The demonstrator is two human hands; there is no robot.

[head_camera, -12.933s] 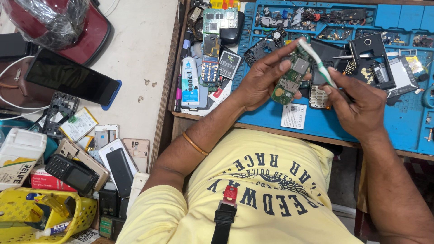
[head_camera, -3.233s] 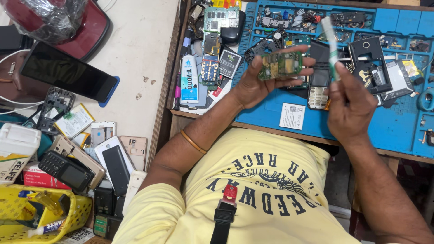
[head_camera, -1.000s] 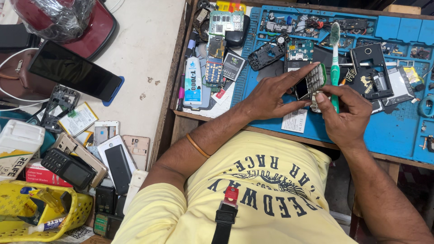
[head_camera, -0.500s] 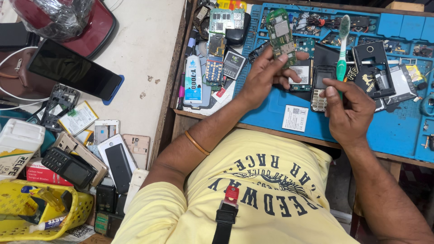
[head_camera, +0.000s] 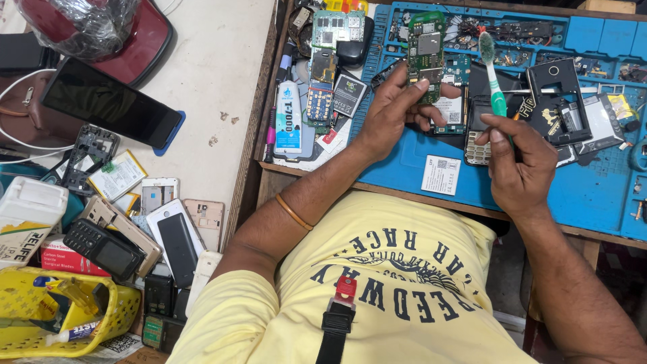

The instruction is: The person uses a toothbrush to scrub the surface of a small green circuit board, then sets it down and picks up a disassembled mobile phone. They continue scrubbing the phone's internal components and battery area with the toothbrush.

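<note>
Left hand [head_camera: 394,111] pinches a green circuit board [head_camera: 425,50], fingers closed on its lower edge, board held over the blue mat [head_camera: 593,195] at 12 o'clock. Right hand [head_camera: 519,165] is curled tight around a green toothbrush [head_camera: 494,77], bristles up, at 3 o'clock of the board, not touching it. Keypad phone [head_camera: 476,138] lies on the mat between both hands.

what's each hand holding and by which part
Left hand pinches the green circuit board by its lower end. Right hand grips the green toothbrush by its handle.
</note>
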